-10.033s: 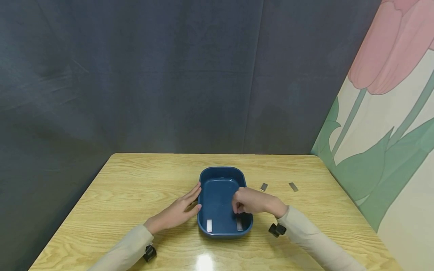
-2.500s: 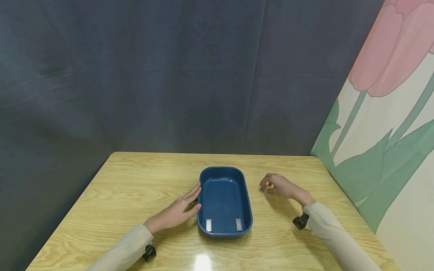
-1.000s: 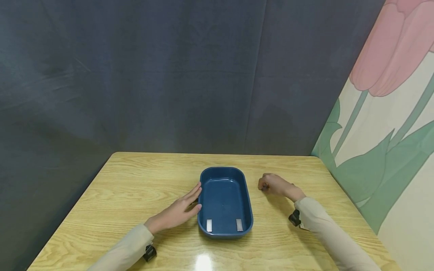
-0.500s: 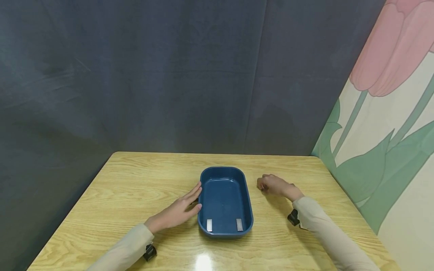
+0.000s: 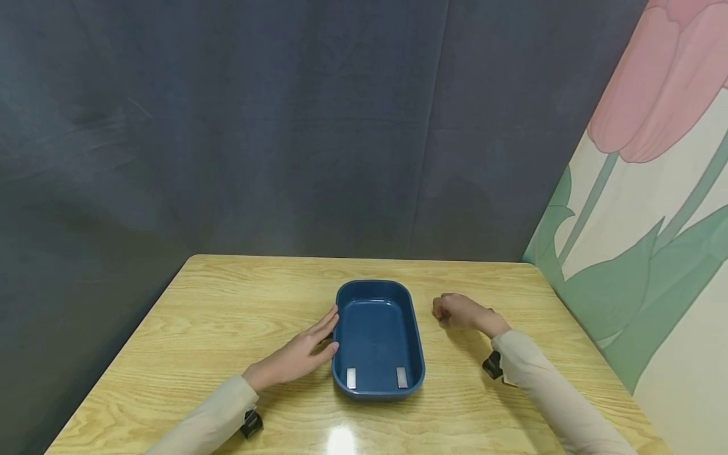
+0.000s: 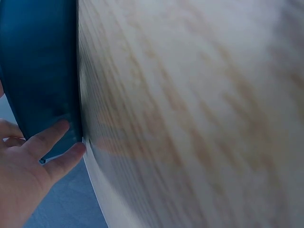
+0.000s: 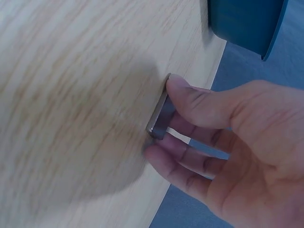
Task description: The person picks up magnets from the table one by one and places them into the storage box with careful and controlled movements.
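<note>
A deep blue rectangular plastic box [image 5: 373,341] stands mid-table. My left hand [image 5: 296,357] lies against its left wall, fingers extended; the left wrist view shows fingertips [image 6: 61,127] on the blue side. Right of the box, my right hand [image 5: 463,311] is low over the table. In the right wrist view, its thumb and fingers pinch a small flat rectangular metal piece [image 7: 162,111], tilted up close to the wood. The curled fingers hide that piece in the head view. Two similar silvery pieces lie inside the box, one near-left [image 5: 351,378] and one near-right [image 5: 402,377].
The wood-grain table [image 5: 256,297] reaches back to a dark curtain [image 5: 313,158]. A wall with a painted tulip [image 5: 637,95] borders the right side. Each wrist carries a small black camera, the right one [image 5: 493,365] just under the sleeve.
Since ten seconds ago, my right hand has gone from inside the box to the table at right and taken hold of the metal piece. In the last second it barely moves. The left hand stays put.
</note>
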{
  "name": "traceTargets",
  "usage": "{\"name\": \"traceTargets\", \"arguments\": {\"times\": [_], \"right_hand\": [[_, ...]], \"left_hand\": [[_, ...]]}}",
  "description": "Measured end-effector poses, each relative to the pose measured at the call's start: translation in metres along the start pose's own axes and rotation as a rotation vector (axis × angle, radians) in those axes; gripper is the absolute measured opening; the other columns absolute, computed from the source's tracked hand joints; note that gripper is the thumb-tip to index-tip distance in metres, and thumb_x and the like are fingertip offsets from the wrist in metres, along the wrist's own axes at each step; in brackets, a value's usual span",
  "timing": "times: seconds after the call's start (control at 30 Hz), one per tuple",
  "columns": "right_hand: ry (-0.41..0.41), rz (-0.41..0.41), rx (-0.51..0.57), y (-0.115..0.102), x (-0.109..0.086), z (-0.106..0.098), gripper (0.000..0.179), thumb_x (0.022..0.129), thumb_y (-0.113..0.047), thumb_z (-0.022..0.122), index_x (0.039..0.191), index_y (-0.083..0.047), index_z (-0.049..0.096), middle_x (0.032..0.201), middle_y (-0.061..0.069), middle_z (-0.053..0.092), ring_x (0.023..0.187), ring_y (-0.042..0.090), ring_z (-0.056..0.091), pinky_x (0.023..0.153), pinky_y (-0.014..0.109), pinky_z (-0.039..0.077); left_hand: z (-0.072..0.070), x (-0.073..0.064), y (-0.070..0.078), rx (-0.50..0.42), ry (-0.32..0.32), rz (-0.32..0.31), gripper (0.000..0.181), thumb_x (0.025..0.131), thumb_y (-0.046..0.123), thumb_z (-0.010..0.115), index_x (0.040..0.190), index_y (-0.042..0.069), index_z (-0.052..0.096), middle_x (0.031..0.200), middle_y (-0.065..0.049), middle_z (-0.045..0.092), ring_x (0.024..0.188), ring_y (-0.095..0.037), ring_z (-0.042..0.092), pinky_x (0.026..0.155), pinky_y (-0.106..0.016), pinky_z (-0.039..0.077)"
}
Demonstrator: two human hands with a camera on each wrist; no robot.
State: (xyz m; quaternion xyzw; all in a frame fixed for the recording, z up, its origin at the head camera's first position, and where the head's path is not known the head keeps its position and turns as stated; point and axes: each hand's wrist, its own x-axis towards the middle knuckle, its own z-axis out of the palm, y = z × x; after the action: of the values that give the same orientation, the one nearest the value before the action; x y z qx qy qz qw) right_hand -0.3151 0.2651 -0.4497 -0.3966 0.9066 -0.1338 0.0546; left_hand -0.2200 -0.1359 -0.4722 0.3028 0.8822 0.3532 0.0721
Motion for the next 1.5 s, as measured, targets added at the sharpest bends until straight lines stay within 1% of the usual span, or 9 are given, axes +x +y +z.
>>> {"name": "traceTargets", "arguments": {"times": [0.27, 0.47, 0.57, 0.77, 0.97, 1.13, 1.3, 1.5], "right_hand": [[-0.035, 0.068, 0.045, -0.0024, -0.0002, -0.0020, 0.017, 0.082, 0.010, 0.071, 0.085, -0.004, 0.061, 0.077, 0.002, 0.058, 0.068, 0.010, 0.043, 0.065, 0.028, 0.043], [-0.061, 0.108, 0.084, -0.0018, 0.0008, -0.0013, 0.013, 0.086, 0.008, 0.069, 0.087, -0.004, 0.062, 0.074, -0.001, 0.055, 0.065, 0.008, 0.045, 0.063, 0.027, 0.041], [-0.058, 0.106, 0.083, -0.0003, 0.0011, -0.0010, 0.013, 0.086, 0.007, 0.069, 0.086, -0.004, 0.062, 0.073, -0.003, 0.054, 0.064, 0.008, 0.044, 0.062, 0.027, 0.040], [-0.049, 0.097, 0.091, 0.0024, 0.0006, 0.0006, 0.013, 0.087, 0.005, 0.070, 0.086, -0.006, 0.063, 0.073, -0.005, 0.055, 0.061, 0.005, 0.045, 0.061, 0.026, 0.041], [-0.022, 0.092, 0.077, 0.0028, -0.0001, -0.0001, 0.013, 0.086, 0.003, 0.073, 0.085, -0.006, 0.064, 0.074, -0.006, 0.057, 0.064, 0.005, 0.045, 0.061, 0.028, 0.043], [-0.007, 0.094, 0.112, 0.0024, 0.0002, -0.0005, 0.014, 0.085, 0.006, 0.072, 0.084, -0.005, 0.064, 0.074, -0.004, 0.058, 0.064, 0.004, 0.046, 0.060, 0.025, 0.043], [0.023, 0.081, 0.117, 0.0033, -0.0003, 0.0004, 0.013, 0.085, 0.006, 0.070, 0.086, -0.005, 0.065, 0.076, -0.003, 0.060, 0.065, 0.005, 0.047, 0.060, 0.024, 0.044], [0.051, 0.055, 0.101, 0.0035, -0.0002, 0.0008, 0.010, 0.086, 0.005, 0.072, 0.089, -0.004, 0.069, 0.081, 0.002, 0.066, 0.069, 0.007, 0.054, 0.062, 0.026, 0.049]], "left_hand": [[0.0018, 0.0011, -0.0019, -0.002, 0.002, 0.008, 0.065, 0.106, 0.035, 0.047, 0.158, 0.007, 0.020, 0.166, 0.003, 0.002, 0.148, -0.021, 0.015, 0.115, -0.049, 0.027], [0.0009, 0.0010, -0.0020, -0.003, 0.002, 0.007, 0.065, 0.106, 0.037, 0.046, 0.158, 0.007, 0.020, 0.166, 0.004, 0.002, 0.147, -0.020, 0.015, 0.114, -0.049, 0.027], [-0.0004, 0.0006, -0.0011, -0.003, 0.002, 0.003, 0.066, 0.106, 0.039, 0.046, 0.158, 0.008, 0.019, 0.166, 0.004, 0.002, 0.147, -0.019, 0.016, 0.115, -0.047, 0.027], [0.0002, 0.0005, -0.0010, 0.002, -0.001, 0.000, 0.065, 0.106, 0.037, 0.046, 0.158, 0.007, 0.020, 0.166, 0.004, 0.002, 0.147, -0.020, 0.015, 0.115, -0.048, 0.027], [-0.0012, 0.0009, 0.0003, 0.001, -0.001, -0.004, 0.065, 0.106, 0.035, 0.047, 0.158, 0.007, 0.019, 0.166, 0.004, 0.002, 0.147, -0.020, 0.015, 0.115, -0.048, 0.027], [-0.0017, 0.0012, 0.0002, 0.001, -0.005, -0.004, 0.065, 0.106, 0.036, 0.047, 0.158, 0.007, 0.019, 0.166, 0.003, 0.001, 0.147, -0.020, 0.015, 0.115, -0.048, 0.027], [-0.0015, 0.0007, -0.0001, 0.000, -0.011, -0.009, 0.067, 0.106, 0.040, 0.046, 0.158, 0.008, 0.018, 0.166, 0.004, 0.001, 0.147, -0.018, 0.015, 0.115, -0.046, 0.027], [-0.0013, 0.0013, -0.0002, 0.004, -0.006, -0.007, 0.066, 0.106, 0.038, 0.046, 0.158, 0.008, 0.019, 0.166, 0.004, 0.002, 0.147, -0.019, 0.015, 0.115, -0.048, 0.027]]}}
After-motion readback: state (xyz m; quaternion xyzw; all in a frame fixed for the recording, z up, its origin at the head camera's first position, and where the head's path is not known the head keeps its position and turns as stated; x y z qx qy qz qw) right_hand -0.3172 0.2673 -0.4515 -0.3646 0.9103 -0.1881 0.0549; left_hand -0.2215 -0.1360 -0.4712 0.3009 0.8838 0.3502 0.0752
